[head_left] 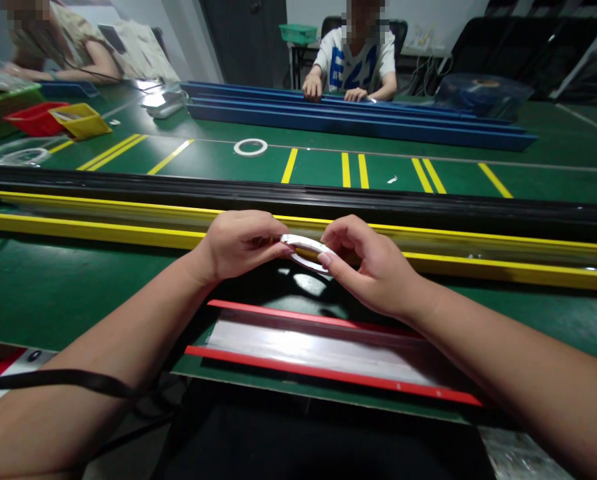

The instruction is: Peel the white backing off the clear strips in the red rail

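Note:
A thin roll of white tape (304, 241) is held up above the table, tilted, between my two hands. My left hand (241, 243) pinches its left edge between thumb and fingers. On the right side, the thumb and fingers of my right hand (371, 260) close on the same roll. Below them lies a red-edged channel strip (298, 347) with a shiny pale inner face, along the table's near edge. Just behind my hands runs a long yellow-edged channel (128, 223).
A black rail (178, 187) lies beyond the yellow channel. Farther back are another white tape roll (251, 147), yellow strips (289, 165) and blue channels (328, 120). Red (33, 119) and yellow bins (83, 121) stand at left. Two people sit across the table.

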